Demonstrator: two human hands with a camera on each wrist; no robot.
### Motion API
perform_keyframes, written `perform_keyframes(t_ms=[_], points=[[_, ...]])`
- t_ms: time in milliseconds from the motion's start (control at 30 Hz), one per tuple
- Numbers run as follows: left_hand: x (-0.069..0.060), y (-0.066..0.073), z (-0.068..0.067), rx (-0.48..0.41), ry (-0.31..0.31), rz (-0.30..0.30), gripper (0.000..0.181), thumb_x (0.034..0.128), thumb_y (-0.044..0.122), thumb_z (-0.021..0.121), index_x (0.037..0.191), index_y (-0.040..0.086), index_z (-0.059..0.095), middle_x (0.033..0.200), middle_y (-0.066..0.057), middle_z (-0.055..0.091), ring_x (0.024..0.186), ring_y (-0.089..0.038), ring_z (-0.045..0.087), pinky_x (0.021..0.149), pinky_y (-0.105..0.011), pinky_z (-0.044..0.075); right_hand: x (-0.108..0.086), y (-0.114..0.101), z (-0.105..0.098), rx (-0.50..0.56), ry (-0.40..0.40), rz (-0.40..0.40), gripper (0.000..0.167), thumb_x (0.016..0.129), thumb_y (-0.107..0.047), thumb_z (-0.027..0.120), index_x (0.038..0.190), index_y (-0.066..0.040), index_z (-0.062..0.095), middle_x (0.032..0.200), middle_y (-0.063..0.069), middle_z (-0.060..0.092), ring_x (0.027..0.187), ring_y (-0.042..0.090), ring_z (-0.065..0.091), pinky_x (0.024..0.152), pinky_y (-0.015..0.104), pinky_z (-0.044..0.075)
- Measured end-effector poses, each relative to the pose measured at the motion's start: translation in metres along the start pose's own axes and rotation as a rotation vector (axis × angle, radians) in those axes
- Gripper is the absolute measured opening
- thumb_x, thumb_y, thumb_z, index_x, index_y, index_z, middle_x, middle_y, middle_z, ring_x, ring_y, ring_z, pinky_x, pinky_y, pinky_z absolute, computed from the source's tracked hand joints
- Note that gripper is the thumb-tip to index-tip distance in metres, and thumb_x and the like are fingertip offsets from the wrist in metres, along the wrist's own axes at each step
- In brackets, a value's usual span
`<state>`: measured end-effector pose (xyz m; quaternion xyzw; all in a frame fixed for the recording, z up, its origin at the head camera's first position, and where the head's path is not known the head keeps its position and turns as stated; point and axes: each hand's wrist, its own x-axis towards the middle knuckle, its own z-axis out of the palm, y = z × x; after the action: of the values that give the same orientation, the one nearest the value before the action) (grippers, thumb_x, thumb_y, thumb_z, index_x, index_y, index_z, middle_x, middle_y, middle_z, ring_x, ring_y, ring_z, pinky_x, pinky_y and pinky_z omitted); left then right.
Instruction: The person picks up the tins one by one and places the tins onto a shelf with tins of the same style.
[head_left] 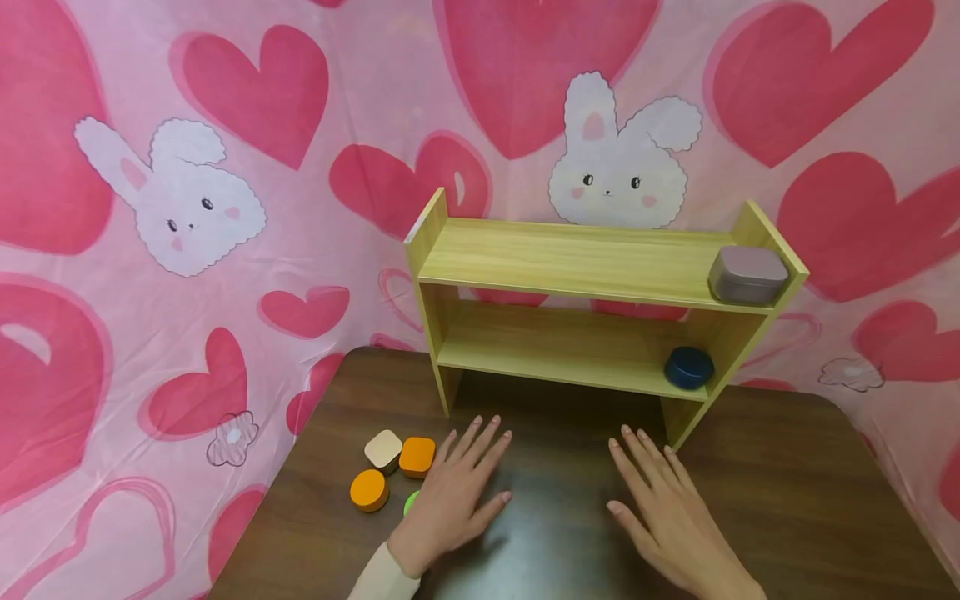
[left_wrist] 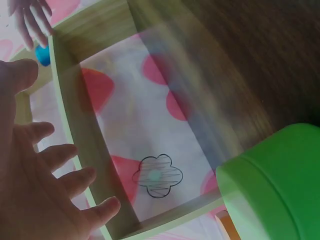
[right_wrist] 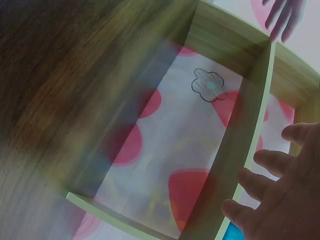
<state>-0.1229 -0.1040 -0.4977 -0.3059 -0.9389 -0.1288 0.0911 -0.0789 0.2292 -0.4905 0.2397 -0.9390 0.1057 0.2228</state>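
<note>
And there was the green container (left_wrist: pixel 280 185), big and bright in the left wrist view, yet only a sliver of it peeked out past the left hand (head_left: pixel 456 496) from above! Whether skin met green there, nobody could tell. That left hand was spread wide over the tabletop (head_left: pixel 300 542), fingers stretched, thumb well out, gripping nothing at all. Just off its little finger sat the orange square box (head_left: pixel 417 457), with the cream square box (head_left: pixel 384 448) right beside it and the orange round container (head_left: pixel 370 490) in front, a tight little cluster on the dark wood!

Across to the right hand (head_left: pixel 671 512): palm down, fingers long and fanned, thumb angled inward, its grasp every bit as free. Beyond its fingertips rose the pale wooden shelf (head_left: pixel 577 260), two boards between two side panels, standing at the back of the table. On the lower board, far right, was the blue round container (head_left: pixel 689 368); above it, tucked by the right panel, the greyish-mauve box (head_left: pixel 747 275)! A pale sleeve (head_left: pixel 386 575) ringed the left wrist, and behind everything spread the pink backdrop (head_left: pixel 375 75), all red hearts and white rabbits.
</note>
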Motion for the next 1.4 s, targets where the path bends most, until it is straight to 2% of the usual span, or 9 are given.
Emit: perform_keyframes(t_ms=[200,500,700,767,833,900,967,1033,1400], points=[[0.001,-0.002,-0.003,-0.079,0.0,-0.016,0.084,0.0993,0.05,0.065,0.168,0.033,0.018,0.177,0.004,0.016,0.161,-0.03,0.028,0.123,-0.064,0.035,-0.001,0.003,-0.001,0.002,-0.001,0.028,0.08,0.098,-0.041,0.068,0.165,-0.017,0.032,0.172,0.01,0.032,0.162,0.022,0.024,0.132,0.024,-0.009],[0.001,-0.004,-0.004,-0.085,0.017,-0.018,0.082,0.1023,0.054,0.057,0.168,0.032,0.014,0.176,0.004,0.016,0.161,-0.03,0.03,0.122,-0.061,0.037,0.001,0.008,-0.005,0.036,-0.002,0.083,0.083,0.096,-0.035,0.072,0.166,-0.017,0.029,0.17,0.014,0.033,0.16,0.028,0.03,0.133,0.025,-0.006],[-0.001,-0.005,-0.002,-0.102,0.029,-0.027,0.085,0.1004,0.048,0.064,0.168,0.033,0.015,0.176,0.004,0.018,0.161,-0.029,0.03,0.123,-0.059,0.038,0.006,0.009,-0.009,0.071,0.012,0.116,0.082,0.096,-0.033,0.072,0.165,-0.016,0.03,0.169,0.016,0.036,0.151,0.039,0.041,0.132,0.021,-0.005],[-0.002,-0.006,-0.002,-0.108,0.027,-0.036,0.085,0.1004,0.048,0.064,0.168,0.034,0.014,0.176,0.005,0.017,0.161,-0.028,0.029,0.123,-0.058,0.037,0.008,0.009,-0.011,0.099,0.022,0.127,0.082,0.096,-0.032,0.073,0.165,-0.016,0.031,0.167,0.017,0.038,0.146,0.043,0.046,0.133,0.023,0.002],[-0.002,-0.006,-0.002,-0.11,0.03,-0.034,0.086,0.0998,0.046,0.065,0.168,0.034,0.014,0.176,0.004,0.019,0.161,-0.028,0.03,0.123,-0.057,0.038,0.01,0.009,-0.012,0.126,0.022,0.149,0.082,0.096,-0.031,0.074,0.165,-0.016,0.031,0.167,0.016,0.039,0.143,0.044,0.049,0.133,0.034,0.019],[-0.002,-0.006,-0.003,-0.103,0.034,-0.029,0.086,0.0996,0.046,0.066,0.168,0.033,0.015,0.176,0.003,0.021,0.16,-0.03,0.032,0.123,-0.057,0.039,0.011,0.01,-0.014,0.155,0.019,0.172,0.083,0.095,-0.03,0.075,0.165,-0.017,0.031,0.166,0.016,0.041,0.141,0.045,0.05,0.124,0.049,0.037],[-0.002,-0.006,-0.004,-0.102,0.036,-0.027,0.085,0.0995,0.047,0.065,0.168,0.033,0.017,0.175,0.002,0.023,0.159,-0.03,0.033,0.122,-0.056,0.039,0.012,0.011,-0.015,0.171,0.017,0.195,0.086,0.094,-0.03,0.076,0.166,-0.019,0.03,0.165,0.016,0.042,0.139,0.044,0.052,0.109,0.06,0.046],[-0.002,-0.006,-0.005,-0.104,0.034,-0.027,0.084,0.0996,0.048,0.065,0.168,0.032,0.018,0.175,0.001,0.025,0.158,-0.03,0.034,0.123,-0.056,0.039,0.013,0.012,-0.016,0.18,0.033,0.197,0.087,0.092,-0.029,0.078,0.165,-0.017,0.032,0.162,0.018,0.046,0.136,0.045,0.054,0.098,0.065,0.05],[-0.002,-0.007,-0.009,-0.103,0.08,-0.031,0.083,0.0978,0.045,0.069,0.167,0.031,0.024,0.17,0.0,0.036,0.151,-0.027,0.046,0.121,-0.053,0.042,0.02,0.016,-0.018,0.2,0.183,0.231,0.081,0.084,-0.017,0.085,0.155,-0.006,0.048,0.143,0.026,0.06,0.118,0.047,0.066,0.084,0.067,0.056]])
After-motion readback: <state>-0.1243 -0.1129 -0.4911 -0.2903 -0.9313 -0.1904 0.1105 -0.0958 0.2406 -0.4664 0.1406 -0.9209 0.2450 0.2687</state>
